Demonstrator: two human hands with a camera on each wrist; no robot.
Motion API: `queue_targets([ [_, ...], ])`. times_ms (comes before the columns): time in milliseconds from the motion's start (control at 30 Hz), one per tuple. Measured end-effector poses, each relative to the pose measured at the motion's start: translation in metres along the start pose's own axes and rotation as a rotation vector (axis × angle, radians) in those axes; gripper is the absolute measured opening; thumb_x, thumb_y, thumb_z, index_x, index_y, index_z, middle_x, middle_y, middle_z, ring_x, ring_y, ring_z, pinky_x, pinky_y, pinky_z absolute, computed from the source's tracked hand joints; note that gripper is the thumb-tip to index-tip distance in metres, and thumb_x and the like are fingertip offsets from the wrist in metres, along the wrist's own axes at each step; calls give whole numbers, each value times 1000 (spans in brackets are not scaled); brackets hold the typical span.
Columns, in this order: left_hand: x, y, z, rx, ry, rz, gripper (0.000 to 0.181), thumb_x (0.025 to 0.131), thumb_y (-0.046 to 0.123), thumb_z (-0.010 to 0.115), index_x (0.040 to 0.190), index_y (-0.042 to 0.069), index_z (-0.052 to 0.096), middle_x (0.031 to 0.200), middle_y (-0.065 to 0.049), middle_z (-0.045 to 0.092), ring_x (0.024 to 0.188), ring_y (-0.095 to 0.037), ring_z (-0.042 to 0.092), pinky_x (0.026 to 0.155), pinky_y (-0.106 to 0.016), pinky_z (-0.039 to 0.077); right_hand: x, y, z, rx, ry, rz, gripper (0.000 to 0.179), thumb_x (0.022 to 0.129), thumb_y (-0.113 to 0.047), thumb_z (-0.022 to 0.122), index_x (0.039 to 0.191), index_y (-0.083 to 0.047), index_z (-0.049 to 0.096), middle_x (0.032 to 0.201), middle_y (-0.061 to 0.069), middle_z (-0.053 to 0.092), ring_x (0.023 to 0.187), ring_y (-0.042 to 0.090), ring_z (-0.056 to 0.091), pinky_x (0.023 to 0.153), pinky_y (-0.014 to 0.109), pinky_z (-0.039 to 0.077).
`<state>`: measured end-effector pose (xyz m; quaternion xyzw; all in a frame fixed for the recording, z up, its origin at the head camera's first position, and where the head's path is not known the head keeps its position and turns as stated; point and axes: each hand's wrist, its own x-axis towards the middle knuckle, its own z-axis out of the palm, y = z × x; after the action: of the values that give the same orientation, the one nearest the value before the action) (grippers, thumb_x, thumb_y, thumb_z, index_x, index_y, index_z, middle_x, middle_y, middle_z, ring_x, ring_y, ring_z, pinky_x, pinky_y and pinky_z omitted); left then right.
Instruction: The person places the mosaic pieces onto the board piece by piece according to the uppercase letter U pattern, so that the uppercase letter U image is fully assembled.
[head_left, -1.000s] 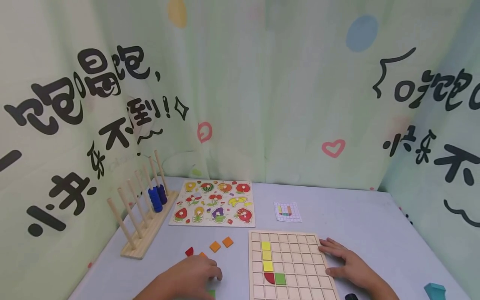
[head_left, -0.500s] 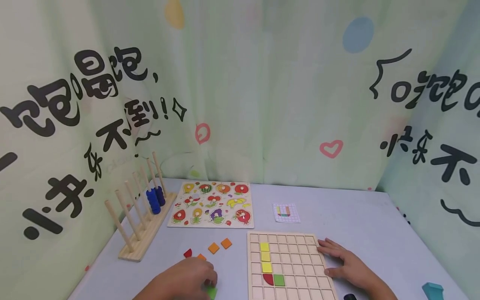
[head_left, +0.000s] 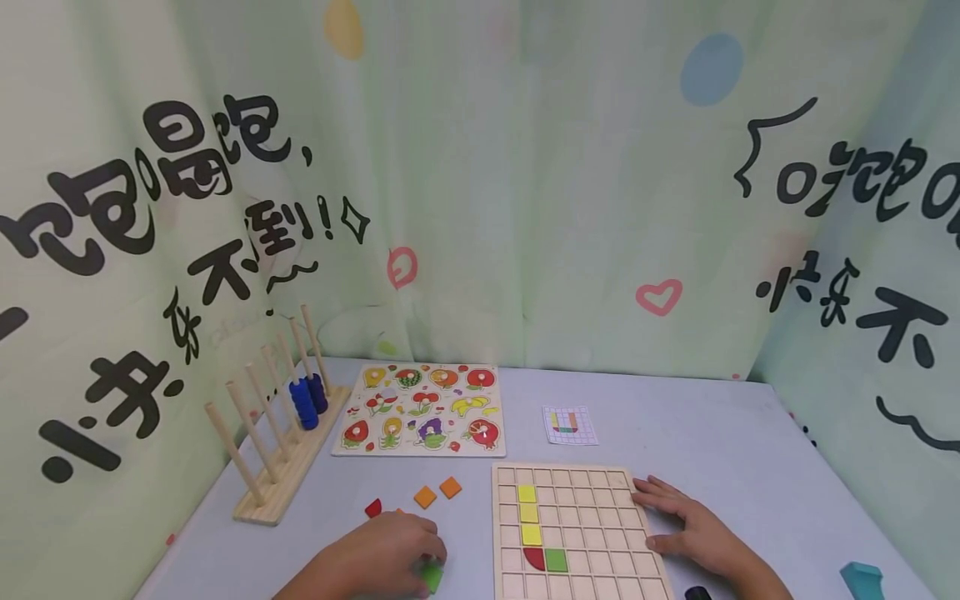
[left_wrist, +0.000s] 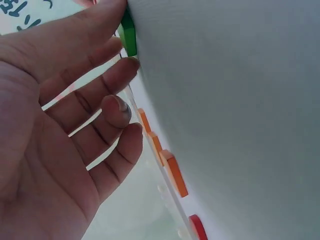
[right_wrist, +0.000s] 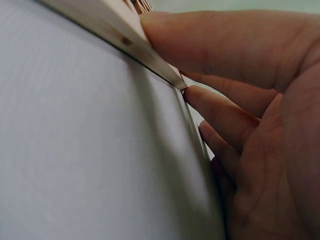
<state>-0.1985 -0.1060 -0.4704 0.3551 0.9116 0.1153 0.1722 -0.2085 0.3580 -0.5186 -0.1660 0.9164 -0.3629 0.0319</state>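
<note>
My left hand (head_left: 386, 550) pinches a green square tile (head_left: 431, 576) low in the head view, left of the gridded wooden board (head_left: 592, 533). In the left wrist view, the thumb and a fingertip meet at the green tile (left_wrist: 128, 37), and the other fingers are loosely bent. Set in the board are a column of yellow squares (head_left: 528, 512), a red quarter-round piece (head_left: 534, 558) and another green square (head_left: 556, 560). On the board's right edge rests my right hand (head_left: 701, 533), fingers extended; its thumb and fingertips touch the wooden edge (right_wrist: 155, 62) in the right wrist view.
Orange squares (head_left: 425, 497) and a red piece (head_left: 372, 507) lie beyond my left hand. Farther back are a fruit puzzle board (head_left: 420, 408), a pattern card (head_left: 570, 425) and a pegged wooden stand (head_left: 300, 467) with blue rings. A teal object (head_left: 862, 579) sits far right.
The green tile by my left hand has come more into sight and shifted slightly right and away from me, with the hand. My right hand stays at the board's edge.
</note>
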Motion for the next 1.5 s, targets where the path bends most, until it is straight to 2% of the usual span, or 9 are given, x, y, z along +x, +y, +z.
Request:
queue_targets([
  [133,-1,1,-1,-19,-13,4,24,78,28,82,100,31,75,83,21,55,73,2,51,71,-20,49,-1,-1,-1,-24,4,-1,59,79,-34,78,132,-15,62,145,14,47,136,1,28,100,50,34],
  [267,-2,3,-1,-14,-28,-10,22,79,30,81,100,32,75,84,20,56,72,1,51,70,-21,49,-3,-1,-1,-17,13,-7,58,79,-33,79,131,-15,62,144,14,47,133,-7,25,99,34,33],
  [367,-3,4,0,-3,-26,-11,22,79,30,81,100,32,75,84,19,56,72,0,51,69,-21,49,-3,-1,0,3,12,-11,58,79,-32,79,131,-15,62,144,15,47,130,-12,23,98,28,31],
  [433,-4,4,0,3,-24,-9,21,80,30,81,100,32,75,84,19,55,71,0,51,69,-21,49,-3,0,0,3,10,-8,58,78,-33,79,131,-15,62,144,15,47,132,-10,24,99,32,32],
  [667,3,5,-3,41,-6,21,19,81,30,79,100,32,75,79,21,53,68,0,49,68,-20,47,-2,-1,1,-4,7,14,61,77,-35,79,131,-11,62,144,17,46,138,9,30,101,62,29],
  [933,21,6,-3,82,18,29,22,81,32,79,103,33,75,82,21,54,68,0,49,70,-20,48,-2,-1,-1,7,28,2,60,77,-33,80,131,-13,63,144,16,47,132,-7,26,101,40,31],
  [1167,31,14,-6,102,36,75,23,81,34,79,104,33,74,82,21,54,69,1,49,68,-17,46,-2,-3,1,40,2,3,61,77,-33,79,131,-10,62,144,19,45,136,4,28,99,64,27],
  [1367,39,19,-8,128,62,120,26,81,36,79,107,33,74,83,21,54,70,1,48,68,-16,45,-2,-5,0,10,5,1,60,78,-33,78,131,-11,62,144,17,46,133,-4,26,100,55,31],
  [1500,46,24,-10,142,73,168,27,82,35,79,108,31,74,86,21,56,72,2,48,69,-16,45,-1,-5,-1,18,2,13,62,77,-34,79,131,-10,62,145,18,45,138,10,29,102,61,28],
])
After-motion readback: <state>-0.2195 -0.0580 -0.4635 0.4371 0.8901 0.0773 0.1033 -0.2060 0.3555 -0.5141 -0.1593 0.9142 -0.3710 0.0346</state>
